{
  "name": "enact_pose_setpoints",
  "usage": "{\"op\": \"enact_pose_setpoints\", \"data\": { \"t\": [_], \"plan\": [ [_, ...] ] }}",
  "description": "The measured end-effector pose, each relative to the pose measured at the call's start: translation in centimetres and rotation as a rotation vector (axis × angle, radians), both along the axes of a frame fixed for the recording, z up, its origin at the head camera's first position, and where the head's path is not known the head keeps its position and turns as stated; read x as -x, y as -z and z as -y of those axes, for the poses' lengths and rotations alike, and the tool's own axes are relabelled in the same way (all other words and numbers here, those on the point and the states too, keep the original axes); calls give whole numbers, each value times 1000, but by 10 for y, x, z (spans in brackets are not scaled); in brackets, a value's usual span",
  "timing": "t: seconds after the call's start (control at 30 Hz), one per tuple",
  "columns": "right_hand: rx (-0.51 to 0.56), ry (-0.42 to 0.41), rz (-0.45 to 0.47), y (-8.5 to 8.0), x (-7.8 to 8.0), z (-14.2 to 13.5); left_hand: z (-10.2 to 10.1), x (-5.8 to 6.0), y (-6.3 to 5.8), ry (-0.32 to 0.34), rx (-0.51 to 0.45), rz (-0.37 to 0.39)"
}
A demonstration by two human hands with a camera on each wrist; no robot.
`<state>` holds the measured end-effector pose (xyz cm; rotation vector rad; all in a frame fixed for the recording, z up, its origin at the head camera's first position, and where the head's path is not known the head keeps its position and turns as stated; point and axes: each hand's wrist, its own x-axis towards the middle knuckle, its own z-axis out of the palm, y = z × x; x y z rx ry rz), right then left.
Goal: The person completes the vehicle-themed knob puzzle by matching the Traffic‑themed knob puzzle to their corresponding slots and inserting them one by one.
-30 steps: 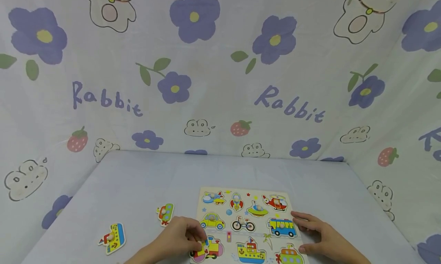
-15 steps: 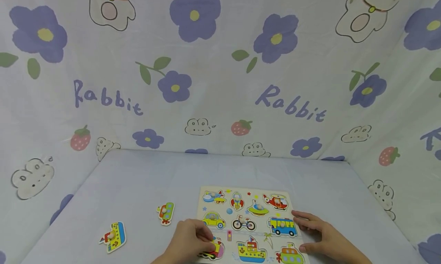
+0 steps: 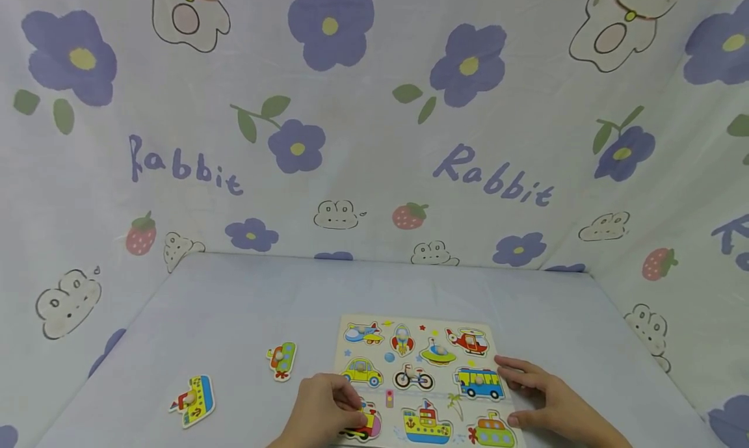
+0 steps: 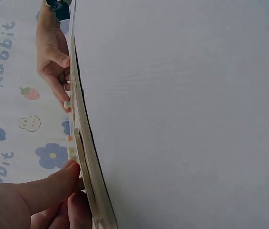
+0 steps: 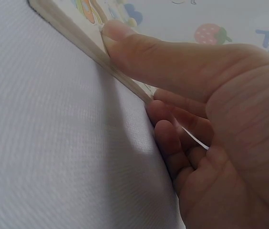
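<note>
My left hand (image 3: 318,409) pinches a train puzzle piece (image 3: 371,428) at the lower left of the wooden peg puzzle board (image 3: 468,325). In the left wrist view, thumb and fingers (image 4: 70,174) close on the peg, and the piece (image 4: 87,176) lies against the board's face, standing a little proud of it. My right hand (image 3: 547,402) rests along the board's right edge. The right wrist view has its thumb (image 5: 139,52) on the edge and the other fingers loosely bent beside the corner. Part of the train is hidden behind the left hand.
Left of the board lie a green submarine piece (image 3: 285,361) and a ship piece (image 3: 201,399), pegs up. Pegged pieces such as the car (image 3: 368,375) and bus (image 3: 488,386) sit in the board. A rabbit-print cloth (image 3: 368,110) stands behind the table.
My left hand moved right with the train piece, from overlapping the printed train to lying over it, then stayed nearly still. The right hand kept its place at the board's edge.
</note>
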<state>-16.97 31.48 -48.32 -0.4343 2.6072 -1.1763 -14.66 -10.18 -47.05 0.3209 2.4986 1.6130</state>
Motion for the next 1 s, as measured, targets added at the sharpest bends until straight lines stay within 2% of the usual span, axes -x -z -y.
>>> {"op": "enact_pose_setpoints", "data": {
  "t": [0.37,0.57,0.73,1.0],
  "plan": [
    [23,20,10,4,3,1,0,-2,-6,5,21,-24],
    [-16,6,-20,4,3,0,0,-5,-6,-18,22,-34],
    [-49,19,-26,4,4,-1,0,-1,-3,-32,17,-43],
    [-25,3,-17,2,2,1,3,5,2,-13,11,-33]
  ]
}}
